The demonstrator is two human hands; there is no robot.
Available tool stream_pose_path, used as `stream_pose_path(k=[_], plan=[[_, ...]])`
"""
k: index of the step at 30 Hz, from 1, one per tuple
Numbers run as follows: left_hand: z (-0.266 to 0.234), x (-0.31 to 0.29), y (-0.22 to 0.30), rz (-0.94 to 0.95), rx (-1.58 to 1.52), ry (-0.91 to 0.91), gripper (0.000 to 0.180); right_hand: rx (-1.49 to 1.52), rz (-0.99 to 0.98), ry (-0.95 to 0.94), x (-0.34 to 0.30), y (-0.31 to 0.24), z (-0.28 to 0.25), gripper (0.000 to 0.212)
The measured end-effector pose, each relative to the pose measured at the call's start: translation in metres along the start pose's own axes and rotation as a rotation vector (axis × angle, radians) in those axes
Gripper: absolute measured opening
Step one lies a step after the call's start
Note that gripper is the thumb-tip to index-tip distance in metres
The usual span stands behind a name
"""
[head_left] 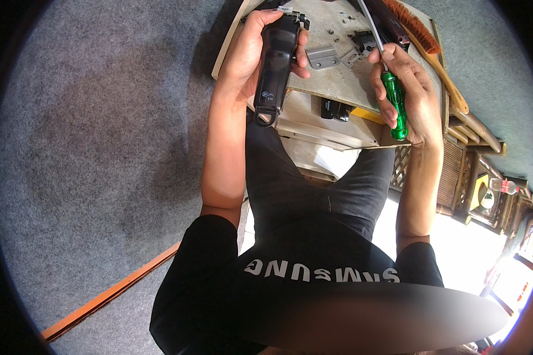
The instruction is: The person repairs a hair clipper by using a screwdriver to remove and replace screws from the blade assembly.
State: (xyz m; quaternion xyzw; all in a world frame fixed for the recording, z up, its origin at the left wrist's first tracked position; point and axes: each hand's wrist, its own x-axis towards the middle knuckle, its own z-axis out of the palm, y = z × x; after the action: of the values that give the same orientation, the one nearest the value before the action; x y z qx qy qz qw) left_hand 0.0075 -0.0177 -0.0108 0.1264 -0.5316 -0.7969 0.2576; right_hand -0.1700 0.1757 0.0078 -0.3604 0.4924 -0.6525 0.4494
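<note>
My left hand (249, 53) is wrapped round a black hair clipper (278, 62), its thumb near the top end and its fingertips showing past the right side. The clipper stands roughly upright in the picture, above the left edge of a small worktable (314, 83). Over the table's right side, my right hand (417, 94) grips a screwdriver (396, 109) by its green handle. Its metal shaft points up and away, and the tip is cut off by the upper edge. Between the hands lie a metal clipper blade (323, 58), a smaller metal plate (352, 57) and a black part (364, 40).
Small screws (330, 32) are scattered on the tabletop. A brush with reddish bristles (417, 26) and a wooden handle lies along the right edge. Below the tabletop, an open drawer (320, 131) holds black objects (334, 109). Farther right is a plastic bottle (503, 186) near bamboo furniture.
</note>
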Motion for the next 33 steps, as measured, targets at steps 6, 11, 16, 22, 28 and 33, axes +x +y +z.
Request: stream_pose_path(k=[6, 11, 16, 22, 28, 33], plan=[[0.000, -0.001, 0.000, 0.020, 0.041, 0.014, 0.051, 0.012, -0.010, -0.021, -0.001, 0.001, -0.001, 0.029], [-0.001, 0.001, 0.000, 0.007, 0.004, -0.017, 0.051, -0.002, 0.005, -0.006, -0.001, -0.001, 0.000, 0.029], [0.000, 0.000, 0.001, 0.006, 0.016, -0.004, 0.052, -0.013, -0.015, -0.025, -0.001, -0.002, 0.002, 0.030], [0.002, -0.002, 0.001, 0.011, 0.011, -0.004, 0.052, -0.054, -0.026, -0.026, -0.002, -0.003, 0.003, 0.031], [0.005, -0.002, 0.002, 0.004, 0.018, 0.009, 0.048, 0.013, -0.026, 0.001, -0.003, -0.002, 0.005, 0.035], [0.016, -0.010, 0.010, -0.021, 0.048, 0.080, 0.040, 0.001, -0.095, -0.024, -0.005, 0.000, 0.002, 0.048]])
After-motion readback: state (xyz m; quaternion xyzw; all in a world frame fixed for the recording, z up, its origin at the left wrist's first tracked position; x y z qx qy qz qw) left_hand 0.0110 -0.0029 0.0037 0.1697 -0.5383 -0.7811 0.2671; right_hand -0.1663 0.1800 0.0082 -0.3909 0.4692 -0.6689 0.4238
